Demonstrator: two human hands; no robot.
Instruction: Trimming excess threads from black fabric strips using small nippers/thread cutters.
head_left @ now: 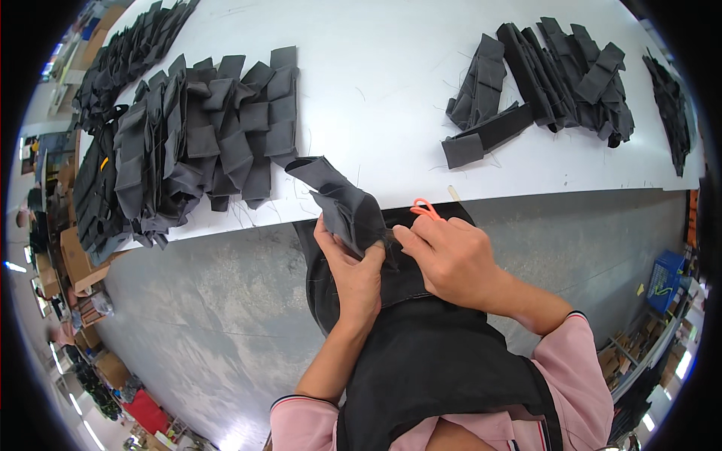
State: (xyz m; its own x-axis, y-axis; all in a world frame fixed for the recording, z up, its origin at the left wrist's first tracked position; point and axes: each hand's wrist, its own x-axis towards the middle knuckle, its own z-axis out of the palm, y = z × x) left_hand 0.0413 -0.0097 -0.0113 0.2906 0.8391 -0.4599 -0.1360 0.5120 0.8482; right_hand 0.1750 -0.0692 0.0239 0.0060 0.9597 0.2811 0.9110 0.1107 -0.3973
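My left hand [353,274] grips a folded dark grey fabric piece [342,199] just in front of the white table's near edge [489,192]. My right hand [451,259] is closed around small orange-handled snips [423,208], held against the right side of that same piece. The blades are hidden behind the fabric and my fingers. Both hands work over my black apron [421,353].
A large stack of folded grey fabric pieces [203,135] lies on the left of the table. Another pile [556,75] sits at the far right, with more dark pieces [673,105] beyond. Grey floor, cardboard boxes [75,263] and a blue crate [665,278] lie around the table.
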